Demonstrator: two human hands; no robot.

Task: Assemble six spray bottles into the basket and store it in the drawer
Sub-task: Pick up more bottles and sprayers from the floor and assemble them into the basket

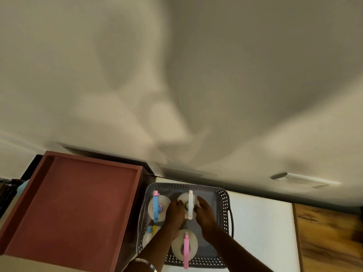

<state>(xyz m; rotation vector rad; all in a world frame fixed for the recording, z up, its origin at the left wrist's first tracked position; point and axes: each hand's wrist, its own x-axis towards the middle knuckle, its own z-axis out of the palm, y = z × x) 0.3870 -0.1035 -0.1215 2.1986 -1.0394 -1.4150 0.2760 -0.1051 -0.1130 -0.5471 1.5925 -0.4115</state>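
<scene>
A grey perforated basket (224, 195) sits on a white surface at the bottom centre. Inside it stand several white spray bottles seen from above. One has a blue and pink sprayer (156, 206) at the back left, one a pink sprayer (185, 250) at the front, and one a yellow and blue sprayer (152, 229) is partly hidden by my left arm. My left hand (175, 212) and my right hand (205, 212) both grip the sides of the bottle with the white sprayer (190, 204) at the back of the basket.
An open reddish-brown drawer (78, 203) lies directly left of the basket. The white surface (261, 228) extends right to a wooden panel (330, 238). A pale wall fills the upper view, with a white switch plate (300, 180) at right.
</scene>
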